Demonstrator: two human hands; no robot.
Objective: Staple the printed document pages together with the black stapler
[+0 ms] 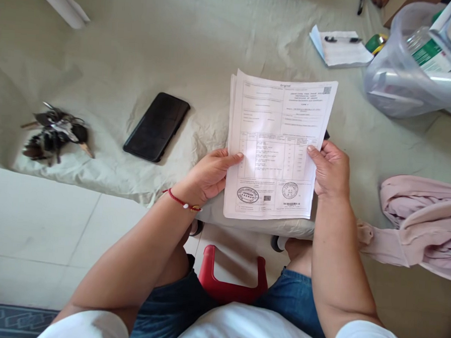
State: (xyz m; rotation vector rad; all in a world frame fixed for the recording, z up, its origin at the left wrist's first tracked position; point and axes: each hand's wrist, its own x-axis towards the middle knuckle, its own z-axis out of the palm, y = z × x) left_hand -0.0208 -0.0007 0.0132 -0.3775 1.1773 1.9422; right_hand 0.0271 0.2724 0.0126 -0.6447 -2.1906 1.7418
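Note:
A few stacked paper documents point(272, 151) are held up over the table's near edge. The top sheet carries a printed form, a table, two oval or round stamps and a small square code. My left hand point(213, 173) pinches the left edge, its thumb on the front and its other fingers partly behind. On the right edge, my right hand point(332, 167) grips in the same way, thumb on top. A dark object shows just behind the sheets beside my right fingers; most of it is hidden. To the left of my left hand lies a black smartphone point(157, 127).
A bunch of keys point(57, 132) lies far left, and a white paper roll point(62, 5) behind it. Back right are a notepad point(343, 51) with a pen, a tape measure point(375, 44) and a clear plastic bin point(394, 82). Pink cloth point(423, 219) lies at right. Below is a red stool point(230, 290).

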